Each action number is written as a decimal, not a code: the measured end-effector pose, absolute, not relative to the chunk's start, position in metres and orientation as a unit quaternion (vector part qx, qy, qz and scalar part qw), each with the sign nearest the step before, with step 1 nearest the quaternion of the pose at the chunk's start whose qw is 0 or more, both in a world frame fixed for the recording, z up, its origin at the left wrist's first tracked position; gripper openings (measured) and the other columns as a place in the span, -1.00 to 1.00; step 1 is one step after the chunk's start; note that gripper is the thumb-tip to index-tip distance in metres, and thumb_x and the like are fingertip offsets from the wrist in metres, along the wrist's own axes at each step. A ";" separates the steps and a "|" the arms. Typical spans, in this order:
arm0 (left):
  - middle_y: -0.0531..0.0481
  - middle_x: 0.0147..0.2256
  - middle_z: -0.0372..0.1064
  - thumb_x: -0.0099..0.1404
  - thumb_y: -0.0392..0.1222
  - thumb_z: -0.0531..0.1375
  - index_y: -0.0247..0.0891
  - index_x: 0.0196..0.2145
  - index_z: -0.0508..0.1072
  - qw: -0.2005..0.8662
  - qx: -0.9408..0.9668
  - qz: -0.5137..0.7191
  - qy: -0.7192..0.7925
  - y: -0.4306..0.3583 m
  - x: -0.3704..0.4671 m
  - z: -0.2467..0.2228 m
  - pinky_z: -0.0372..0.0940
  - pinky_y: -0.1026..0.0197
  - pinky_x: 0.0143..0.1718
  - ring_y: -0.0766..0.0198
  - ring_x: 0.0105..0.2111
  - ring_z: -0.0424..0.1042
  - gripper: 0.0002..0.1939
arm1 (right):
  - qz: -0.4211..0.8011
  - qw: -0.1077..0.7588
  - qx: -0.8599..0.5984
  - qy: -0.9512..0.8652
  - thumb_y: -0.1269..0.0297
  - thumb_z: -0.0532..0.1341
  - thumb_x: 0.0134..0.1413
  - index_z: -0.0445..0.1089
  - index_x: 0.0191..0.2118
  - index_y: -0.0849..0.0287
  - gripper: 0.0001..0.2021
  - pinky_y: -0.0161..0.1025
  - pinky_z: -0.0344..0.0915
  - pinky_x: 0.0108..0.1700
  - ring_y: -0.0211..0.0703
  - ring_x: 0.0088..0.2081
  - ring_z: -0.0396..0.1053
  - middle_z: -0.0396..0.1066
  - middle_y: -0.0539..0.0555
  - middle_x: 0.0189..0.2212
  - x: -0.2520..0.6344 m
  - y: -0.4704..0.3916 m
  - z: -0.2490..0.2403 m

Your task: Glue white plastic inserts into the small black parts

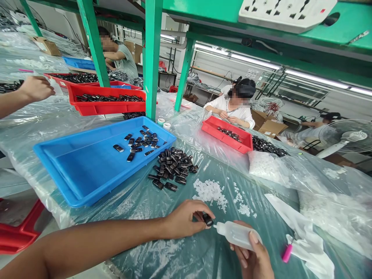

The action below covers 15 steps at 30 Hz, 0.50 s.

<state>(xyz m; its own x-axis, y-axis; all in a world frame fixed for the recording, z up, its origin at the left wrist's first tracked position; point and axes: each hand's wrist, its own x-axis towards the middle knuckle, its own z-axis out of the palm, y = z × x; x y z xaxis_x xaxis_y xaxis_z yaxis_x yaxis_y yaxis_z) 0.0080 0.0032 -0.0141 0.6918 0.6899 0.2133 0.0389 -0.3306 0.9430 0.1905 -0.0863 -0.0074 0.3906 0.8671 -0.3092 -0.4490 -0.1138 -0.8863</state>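
Note:
Between the thumb and fingers of my left hand [186, 219] is a small black plastic piece [207, 219], its end turned toward the right. My right hand [252, 252] is wrapped round a translucent white squeeze bottle [240, 234], which lies tilted with its nozzle at the black piece. Whether the nozzle touches the piece I cannot tell. Just beyond my hands lie a heap of similar black pieces [174, 166] and a scatter of small white bits [210, 192].
A blue tray [87, 170] with some black pieces stands at the left. Red bins [107, 108] are behind it, beside a green post [152, 58]. A pink-handled tool [287, 253] and white cloth [308, 240] lie right. A co-worker's hand [37, 88] is at far left; another person sits opposite.

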 end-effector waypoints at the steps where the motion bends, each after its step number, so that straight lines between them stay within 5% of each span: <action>1: -0.12 -0.20 0.40 0.17 -0.28 0.18 -0.28 -0.15 0.48 0.524 0.756 0.308 0.244 0.003 0.008 -0.013 0.36 0.30 -0.31 0.24 -0.29 0.43 -0.74 | 0.510 0.632 -0.549 -0.200 -0.01 0.23 -0.02 0.38 -0.23 0.22 -0.63 -0.37 0.14 -0.52 -0.44 -0.71 0.00 0.00 -0.19 -0.74 0.190 -0.086 -0.006; 5: -0.11 -0.21 0.39 0.17 -0.24 0.20 -0.27 -0.14 0.48 0.516 0.762 0.306 0.246 0.003 0.007 -0.012 0.35 0.30 -0.33 0.25 -0.32 0.42 -0.73 | 0.482 0.608 -0.595 -0.210 -0.06 0.27 -0.11 0.36 -0.20 0.23 -0.54 -0.41 -0.03 -0.62 -0.42 -0.69 -0.01 0.01 -0.18 -0.74 0.187 -0.087 0.000; 10: -0.11 -0.23 0.40 0.16 -0.25 0.21 -0.27 -0.15 0.49 0.497 0.772 0.309 0.249 0.004 0.007 -0.012 0.33 0.31 -0.33 0.25 -0.32 0.41 -0.73 | 0.434 0.571 -0.650 -0.252 -0.12 0.27 -0.17 0.37 -0.21 0.22 -0.49 -0.38 0.01 -0.59 -0.40 -0.67 -0.05 -0.02 -0.17 -0.74 0.183 -0.090 0.007; 15: -0.11 -0.23 0.40 0.17 -0.24 0.21 -0.26 -0.13 0.49 0.487 0.778 0.300 0.260 0.004 0.006 -0.012 0.32 0.31 -0.35 0.25 -0.32 0.40 -0.73 | 0.343 0.548 -0.685 -0.336 -0.12 0.28 -0.22 0.39 -0.25 0.19 -0.51 -0.34 0.08 -0.59 -0.27 -0.59 0.15 0.25 -0.01 -0.58 0.182 -0.096 0.006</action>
